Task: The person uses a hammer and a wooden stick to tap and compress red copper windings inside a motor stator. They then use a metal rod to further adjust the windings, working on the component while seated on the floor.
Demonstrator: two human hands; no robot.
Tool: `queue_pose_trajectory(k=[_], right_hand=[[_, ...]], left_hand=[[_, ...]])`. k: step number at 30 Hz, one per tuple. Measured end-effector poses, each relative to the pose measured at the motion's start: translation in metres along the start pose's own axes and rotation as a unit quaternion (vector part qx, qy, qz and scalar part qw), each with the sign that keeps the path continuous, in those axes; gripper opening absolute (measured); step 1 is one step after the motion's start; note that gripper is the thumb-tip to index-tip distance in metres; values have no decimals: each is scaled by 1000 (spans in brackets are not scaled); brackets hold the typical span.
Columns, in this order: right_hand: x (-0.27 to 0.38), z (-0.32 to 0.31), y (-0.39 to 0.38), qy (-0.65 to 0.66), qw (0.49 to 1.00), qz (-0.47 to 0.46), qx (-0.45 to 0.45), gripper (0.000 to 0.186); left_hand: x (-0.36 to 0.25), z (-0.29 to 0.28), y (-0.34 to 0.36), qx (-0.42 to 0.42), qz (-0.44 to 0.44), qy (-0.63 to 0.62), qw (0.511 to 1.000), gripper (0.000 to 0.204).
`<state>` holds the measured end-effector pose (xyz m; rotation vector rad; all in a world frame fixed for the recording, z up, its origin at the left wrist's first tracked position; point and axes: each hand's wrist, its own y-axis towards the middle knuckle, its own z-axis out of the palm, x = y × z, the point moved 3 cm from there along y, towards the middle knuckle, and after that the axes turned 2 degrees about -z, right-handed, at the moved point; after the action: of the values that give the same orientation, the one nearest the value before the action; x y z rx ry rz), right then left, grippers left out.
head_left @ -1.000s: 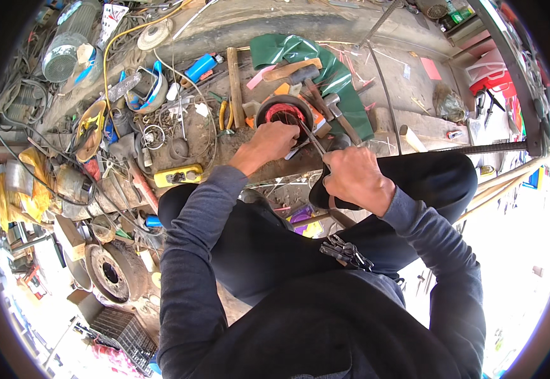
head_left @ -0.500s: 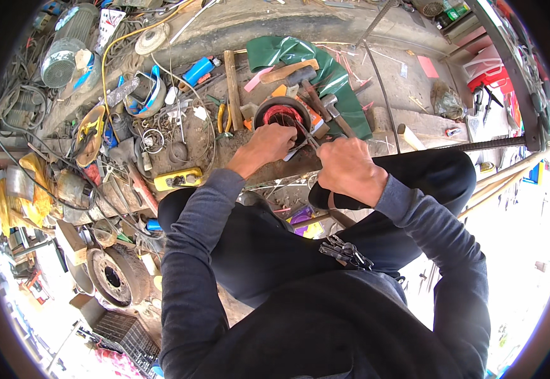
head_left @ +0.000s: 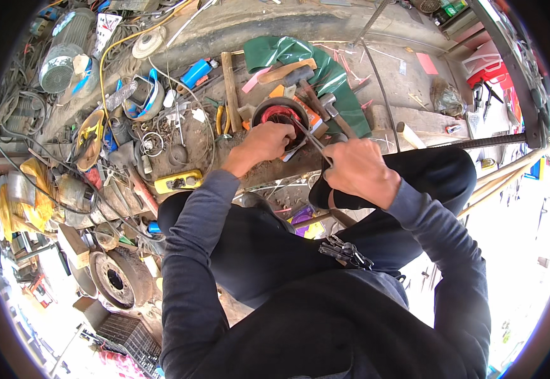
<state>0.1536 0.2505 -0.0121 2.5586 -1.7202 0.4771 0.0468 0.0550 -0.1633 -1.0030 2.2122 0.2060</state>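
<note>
A round dark motor housing point(head_left: 306, 115) with red wire windings point(head_left: 279, 114) inside stands in front of me. My left hand point(head_left: 266, 146) is at its near left rim, fingers pinched together by the windings; what they hold is hidden. In my right hand point(head_left: 360, 169) is a slim metal tool point(head_left: 313, 141) with two long thin arms, scissors or tweezers, I cannot tell which. Its tip points at the right side of the windings. The hand is closed around its near end.
Beyond the housing lie a hammer point(head_left: 334, 108), a wooden mallet point(head_left: 299, 76) and a green sheet point(head_left: 350, 104). To the left are a yellow tool point(head_left: 178, 182), yellow-handled pliers point(head_left: 220, 119) and a wooden bar point(head_left: 230, 91). A metal rod point(head_left: 381, 85) rises at right.
My right hand has shifted slightly right and nearer to me, showing more of the metal tool. My left hand has stayed by the windings with little movement.
</note>
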Motion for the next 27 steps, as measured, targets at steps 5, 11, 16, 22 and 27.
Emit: queue_pose_trajectory(k=[5, 11, 16, 22, 27], right_hand=[[-14, -32, -37, -37, 996, -15, -82, 39], [-40, -51, -50, 157, 961, 211, -89, 45], [-58, -39, -59, 238, 928, 265, -110, 48], [-67, -29, -69, 293, 911, 256, -138, 47], [-68, -28, -72, 309, 906, 252, -145, 45]], left_hand=[[14, -5, 14, 3, -217, -266, 939, 24], [9, 3, 44, -56, -277, 47, 958, 29], [15, 12, 59, -55, -346, 27, 936, 36], [17, 21, 64, -55, -368, 17, 928, 35], [18, 22, 63, -81, -343, 15, 936, 30]])
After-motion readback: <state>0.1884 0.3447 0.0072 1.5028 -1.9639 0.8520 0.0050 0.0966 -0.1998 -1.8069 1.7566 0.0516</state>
